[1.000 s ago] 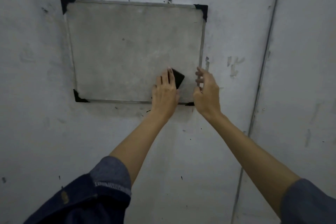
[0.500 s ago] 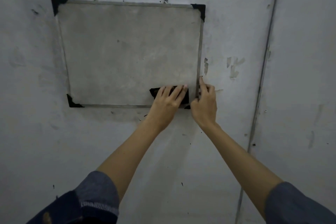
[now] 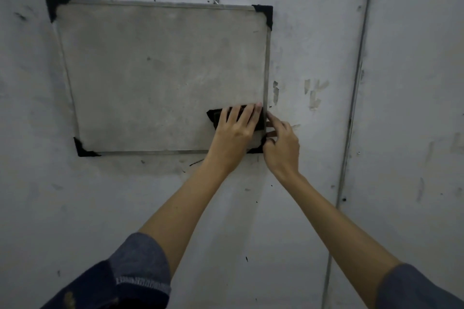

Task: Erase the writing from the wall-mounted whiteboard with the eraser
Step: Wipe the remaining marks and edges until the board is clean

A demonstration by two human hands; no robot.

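Pressing flat, your left hand (image 3: 233,133) has its fingers spread over the black eraser (image 3: 216,116), pinning it against the whiteboard (image 3: 160,78) low on the right side, so the whole pad meets the surface rather than one corner. The eraser lies nearly level, its right end right up against the right frame rail (image 3: 267,70), so you have no more room that way; any stroke from here has to run left or upward. Your right hand (image 3: 282,144) sits just beside it on the wall side of the rail, fingers curled and touching the frame near the bottom-right corner cap (image 3: 258,148), probably to steady the board while you push; whether it truly grips the rail or only rests there I cannot tell. Below the eraser only a narrow band of board remains before the bottom rail (image 3: 150,152). To the left and above, the board is open all the way to the other black corner caps. The surface looks grey and smeared, with no clear writing that I can make out, so I judge the wiping is well along. Watch the frame edges: dragging the eraser over them could lift it off the surface.
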